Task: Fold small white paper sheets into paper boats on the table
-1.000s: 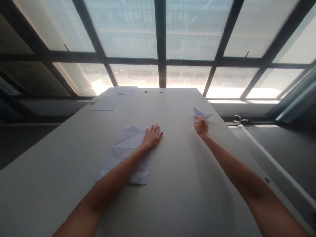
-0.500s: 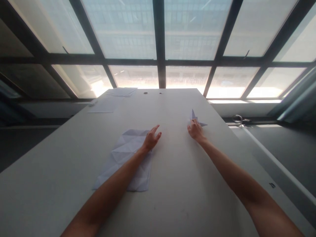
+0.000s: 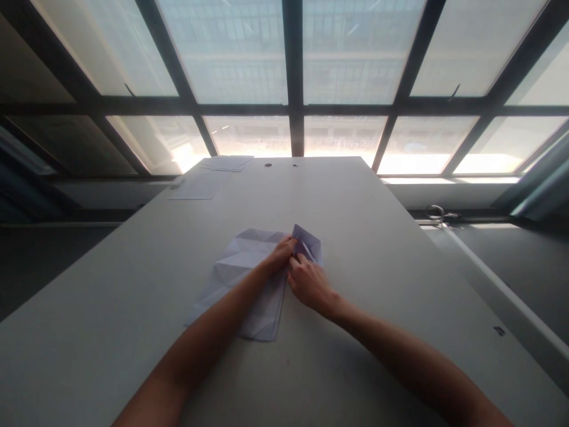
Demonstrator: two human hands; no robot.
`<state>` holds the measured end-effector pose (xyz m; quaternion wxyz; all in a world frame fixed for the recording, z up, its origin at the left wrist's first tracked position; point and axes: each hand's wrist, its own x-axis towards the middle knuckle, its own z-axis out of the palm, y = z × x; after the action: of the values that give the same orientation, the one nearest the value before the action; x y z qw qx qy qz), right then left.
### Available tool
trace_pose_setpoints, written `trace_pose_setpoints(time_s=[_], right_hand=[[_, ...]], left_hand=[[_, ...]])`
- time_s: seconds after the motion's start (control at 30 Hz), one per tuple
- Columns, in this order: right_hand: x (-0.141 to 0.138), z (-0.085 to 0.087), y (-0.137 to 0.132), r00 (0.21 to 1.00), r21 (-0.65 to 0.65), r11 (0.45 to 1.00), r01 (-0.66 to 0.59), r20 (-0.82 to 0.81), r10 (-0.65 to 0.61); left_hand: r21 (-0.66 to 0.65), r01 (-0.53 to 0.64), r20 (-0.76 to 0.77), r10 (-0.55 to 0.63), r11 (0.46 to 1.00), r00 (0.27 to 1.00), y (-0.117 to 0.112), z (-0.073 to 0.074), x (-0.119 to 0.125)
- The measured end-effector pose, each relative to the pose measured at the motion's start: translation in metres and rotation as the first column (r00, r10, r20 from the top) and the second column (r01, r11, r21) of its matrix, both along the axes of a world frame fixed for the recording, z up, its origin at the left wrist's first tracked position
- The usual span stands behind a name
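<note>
White folded paper [image 3: 313,242] in left hand [image 3: 281,252] and right hand [image 3: 311,286] (angled inward)

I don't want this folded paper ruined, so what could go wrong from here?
The left hand and right hand are both at the folded paper, so an uneven pull might tear or bend it. The left forearm crosses over the creased sheet; whether they touch is unclear, but a low sweep could drag it.

Probably an office, white table [image 3: 373,249], gridded windows [image 3: 351,53]
</note>
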<state>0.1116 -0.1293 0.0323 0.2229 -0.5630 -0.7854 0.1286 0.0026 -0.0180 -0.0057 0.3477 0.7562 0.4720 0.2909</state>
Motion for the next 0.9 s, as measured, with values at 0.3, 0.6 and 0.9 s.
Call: trace_pose_setpoints(time_s=[0.3, 0.6, 0.9], right_hand=[[0.041, 0.023, 0.038, 0.908, -0.047, 0.972, 0.231, -0.349, -0.233], [0.048, 0.006, 0.048, 0.926, 0.076, 0.935, 0.346, -0.186, -0.327], [0.073, 0.01, 0.071, 0.595, -0.167, 0.981, 0.097, -0.781, -0.191]], left_hand=[[-0.117, 0.046, 0.315, -0.006, 0.992, 0.949, 0.001, -0.004, 0.009], [0.101, 0.118, 0.208, -0.137, 0.988, 0.968, -0.016, 0.003, 0.018], [-0.154, 0.132, 0.413, -0.058, 0.979, 0.909, -0.004, -0.003, 0.01]])
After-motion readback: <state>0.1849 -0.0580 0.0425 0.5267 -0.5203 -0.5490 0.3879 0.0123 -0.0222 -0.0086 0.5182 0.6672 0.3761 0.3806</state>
